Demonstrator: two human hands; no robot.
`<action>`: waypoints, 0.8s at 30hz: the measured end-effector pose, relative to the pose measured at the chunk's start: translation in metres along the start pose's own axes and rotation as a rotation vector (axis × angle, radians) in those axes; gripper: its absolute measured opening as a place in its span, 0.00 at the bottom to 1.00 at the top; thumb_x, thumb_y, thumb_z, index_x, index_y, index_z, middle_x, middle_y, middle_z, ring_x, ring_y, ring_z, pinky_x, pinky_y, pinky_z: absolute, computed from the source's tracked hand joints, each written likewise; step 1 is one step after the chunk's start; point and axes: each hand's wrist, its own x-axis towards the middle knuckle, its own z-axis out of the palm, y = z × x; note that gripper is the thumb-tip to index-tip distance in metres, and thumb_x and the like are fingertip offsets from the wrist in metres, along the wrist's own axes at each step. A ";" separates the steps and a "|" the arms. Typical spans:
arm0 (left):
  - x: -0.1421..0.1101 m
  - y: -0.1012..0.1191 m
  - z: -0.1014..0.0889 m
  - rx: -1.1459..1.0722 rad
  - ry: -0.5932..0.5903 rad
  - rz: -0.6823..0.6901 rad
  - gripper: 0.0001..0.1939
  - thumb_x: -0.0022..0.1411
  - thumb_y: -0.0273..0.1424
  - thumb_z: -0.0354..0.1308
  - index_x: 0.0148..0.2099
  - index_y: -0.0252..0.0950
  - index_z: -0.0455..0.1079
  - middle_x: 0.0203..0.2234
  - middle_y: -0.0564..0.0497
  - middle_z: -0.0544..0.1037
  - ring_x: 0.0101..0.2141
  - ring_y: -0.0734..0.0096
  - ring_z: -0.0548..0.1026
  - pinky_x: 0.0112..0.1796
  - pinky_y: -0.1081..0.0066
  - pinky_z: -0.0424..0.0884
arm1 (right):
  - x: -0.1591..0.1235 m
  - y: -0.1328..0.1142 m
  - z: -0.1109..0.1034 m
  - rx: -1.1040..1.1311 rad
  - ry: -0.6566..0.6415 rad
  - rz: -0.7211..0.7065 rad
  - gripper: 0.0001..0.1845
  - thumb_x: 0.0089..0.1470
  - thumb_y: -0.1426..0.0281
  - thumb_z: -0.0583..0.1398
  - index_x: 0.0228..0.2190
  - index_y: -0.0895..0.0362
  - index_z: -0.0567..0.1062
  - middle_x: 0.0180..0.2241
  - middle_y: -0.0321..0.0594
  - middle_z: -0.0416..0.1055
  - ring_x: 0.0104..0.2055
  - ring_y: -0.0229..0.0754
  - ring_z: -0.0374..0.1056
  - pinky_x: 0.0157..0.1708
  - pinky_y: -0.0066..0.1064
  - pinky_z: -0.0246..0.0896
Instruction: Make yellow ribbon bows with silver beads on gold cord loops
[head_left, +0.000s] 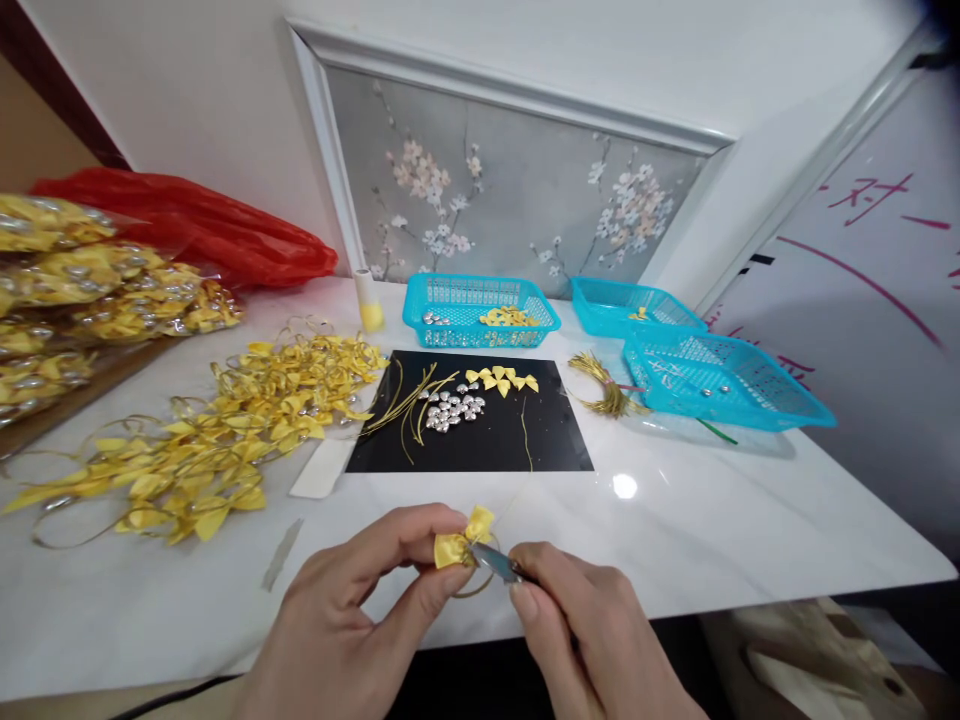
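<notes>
My left hand [360, 600] pinches a small yellow ribbon bow [453, 549] between thumb and fingertips, just above the table's front edge. My right hand [585, 620] is closed around a pointed metal tool [496, 563], whose handle is mostly hidden in the palm. Its tip touches the middle of the bow. A thin gold cord [480, 588] loops below the bow. Beyond my hands, a black mat [480, 448] carries silver heart-shaped beads [450, 412], loose yellow bows [501, 380] and several gold cords [405, 405].
Finished-looking yellow bows on cords [225, 430] are heaped at left, beside bagged bows [97, 280] and a red plastic bag [202, 230]. Blue baskets [480, 335] stand at the back and right. A cord bundle [611, 395] and a yellow-white cylinder [367, 300] are near them.
</notes>
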 end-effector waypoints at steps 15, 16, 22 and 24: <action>0.021 0.003 -0.002 -0.135 -0.137 -0.161 0.09 0.53 0.39 0.67 0.38 0.44 0.78 0.29 0.53 0.84 0.32 0.63 0.79 0.37 0.71 0.73 | 0.006 0.082 -0.027 -0.614 0.351 0.376 0.22 0.66 0.63 0.48 0.50 0.59 0.75 0.41 0.48 0.75 0.39 0.50 0.73 0.34 0.36 0.64; 0.021 0.002 -0.003 -0.143 -0.143 -0.148 0.08 0.54 0.38 0.67 0.36 0.43 0.78 0.28 0.53 0.83 0.32 0.64 0.79 0.36 0.71 0.73 | 0.007 0.094 -0.030 -0.662 0.358 0.403 0.22 0.66 0.64 0.48 0.50 0.60 0.75 0.41 0.51 0.75 0.37 0.51 0.72 0.33 0.37 0.63; 0.024 0.005 0.001 -0.196 -0.150 -0.122 0.04 0.54 0.35 0.66 0.33 0.43 0.78 0.27 0.54 0.81 0.30 0.66 0.77 0.33 0.73 0.73 | 0.007 0.111 -0.028 -0.688 0.397 0.348 0.18 0.63 0.67 0.51 0.47 0.60 0.76 0.49 0.57 0.70 0.52 0.62 0.64 0.44 0.52 0.61; 0.024 0.008 0.004 -0.180 -0.142 -0.112 0.03 0.53 0.34 0.66 0.32 0.42 0.77 0.26 0.53 0.81 0.30 0.65 0.78 0.32 0.73 0.73 | 0.007 0.088 -0.019 -0.583 0.408 0.268 0.17 0.64 0.65 0.52 0.49 0.56 0.73 0.49 0.52 0.70 0.52 0.56 0.66 0.45 0.47 0.64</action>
